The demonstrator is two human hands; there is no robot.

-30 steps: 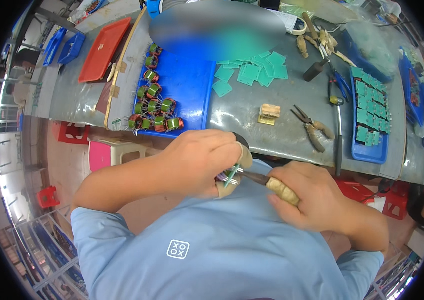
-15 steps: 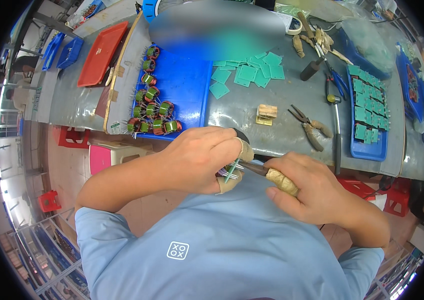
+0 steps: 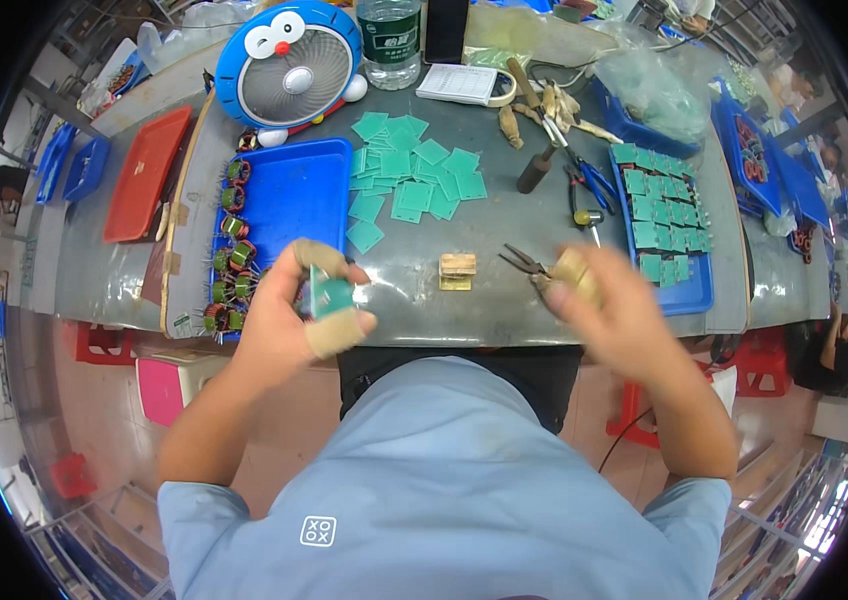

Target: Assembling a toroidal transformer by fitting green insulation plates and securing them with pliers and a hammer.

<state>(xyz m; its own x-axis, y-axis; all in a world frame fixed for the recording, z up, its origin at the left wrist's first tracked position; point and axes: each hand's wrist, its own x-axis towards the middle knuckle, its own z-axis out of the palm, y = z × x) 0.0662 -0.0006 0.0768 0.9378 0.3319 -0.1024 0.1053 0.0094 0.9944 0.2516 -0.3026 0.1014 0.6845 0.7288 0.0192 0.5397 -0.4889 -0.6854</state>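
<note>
Grey worktop (image 3: 499,220) overhangs tiled floor (image 3: 284,430), left hand (image 3: 282,320) gripping green board (image 3: 333,294), grip of right hand (image 3: 596,308) unclear.

We count two hands (image 3: 289,325) (image 3: 601,310), one held green board (image 3: 334,298), one pair of dark pliers (image 3: 521,262) and one pair of blue-handled pliers (image 3: 597,183). We find one fan (image 3: 294,78), one bottle (image 3: 390,50), one red tray (image 3: 149,175) and one wooden block (image 3: 457,265). We make out roughly ten coils (image 3: 235,226); the loose boards (image 3: 411,195) exceed a dozen, overlapping too much for our exact tally.
</note>
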